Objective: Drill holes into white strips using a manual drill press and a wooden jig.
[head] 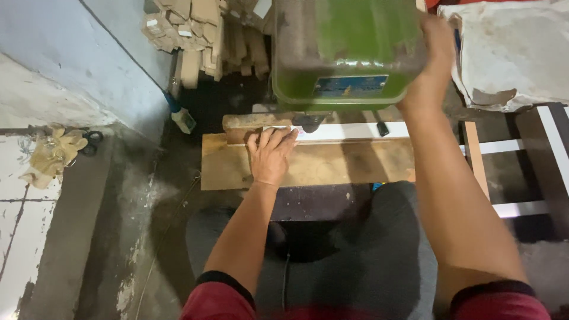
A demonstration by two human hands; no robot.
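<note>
Two bare hands are at work from where I look down: my left hand (pixel 271 155) lies palm-down with its fingers stretched flat and close together over a narrow white strip (pixel 349 131), pressing it onto the flat brown wooden board (pixel 332 163), gripping nothing. My right hand (pixel 437 41) is raised at the right flank of the one green metal drill-press head (pixel 342 50); I cannot tell whether it is closed around anything, since blur and the machine body hide the fingers. Both forearms reach forward from red sleeves with dark cuffs, the left low and straight, the right angled upward. The strip runs left to right under the machine's nose, butted against a rough brown wooden block (pixel 252 123) at its left end. Room is tight above the board, where the green head overhangs the back edge; the near edge stands free. Left of the board runs bare grey concrete floor (pixel 127 195) up to a pale wall. One stack of cut pale wooden pieces (pixel 195 35) sits behind, and one grey crumpled sack (pixel 510 53) to the right.
</note>
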